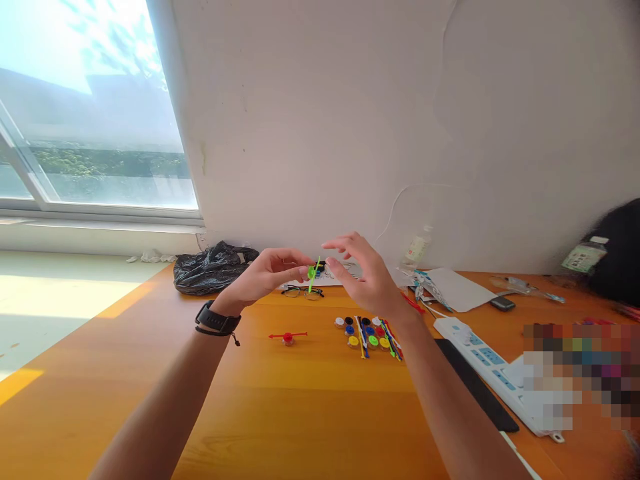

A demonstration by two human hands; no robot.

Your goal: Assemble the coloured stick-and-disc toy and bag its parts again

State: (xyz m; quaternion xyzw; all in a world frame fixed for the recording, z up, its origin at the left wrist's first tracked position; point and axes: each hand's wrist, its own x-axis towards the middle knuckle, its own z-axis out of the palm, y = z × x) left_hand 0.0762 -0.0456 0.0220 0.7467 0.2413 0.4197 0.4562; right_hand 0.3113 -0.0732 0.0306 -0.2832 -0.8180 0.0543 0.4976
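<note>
My left hand (267, 277), with a black watch on its wrist, pinches a small bright green spinner (313, 273) with a round base and a thin arrow set across it. The spinner is raised above the table, its arrow tilted close to upright. Just right of it, my right hand (364, 275) has its fingers apart and holds nothing. Below, a red spinner (288, 338) with its arrow lying sideways stands on the wooden table (240, 407). Several round pieces in white, black, blue, yellow and green (353, 341) lie near my right forearm, among thin coloured arrows (390, 340).
A black plastic bag (213, 267) and eyeglasses (313, 295) lie at the back. To the right are a white power strip (493, 370), a dark flat pad (475, 387), white paper (463, 288) and a clear bottle (417, 248) by the wall.
</note>
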